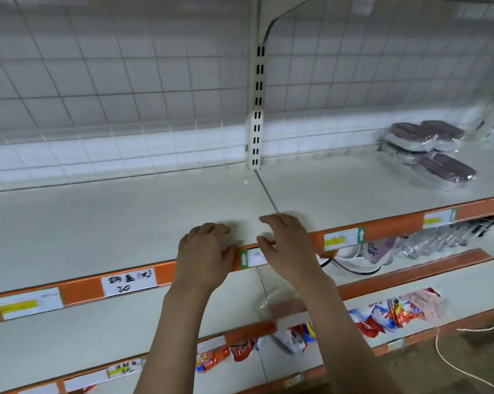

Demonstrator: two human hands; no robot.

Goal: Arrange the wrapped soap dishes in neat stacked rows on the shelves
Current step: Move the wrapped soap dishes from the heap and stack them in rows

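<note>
Several wrapped soap dishes [427, 150], dark brown tops in clear plastic, lie in a loose pile at the back right of the white shelf [98, 223]. Another wrapped dish [282, 305] lies on the shelf below, partly hidden behind my right forearm. My left hand [204, 257] and my right hand [287, 245] hover side by side over the front edge of the shelf, near the seam between two shelf boards. Both hands have relaxed, slightly bent fingers and hold nothing. They are far to the left of the pile.
An orange price rail [396, 226] with white labels runs along the shelf front. A slotted upright [255, 109] and wire grid back the shelf. Lower shelves hold colourful snack packets [396, 311] and clear-bagged goods [439, 237]. A white cord [450, 362] lies on the floor at right.
</note>
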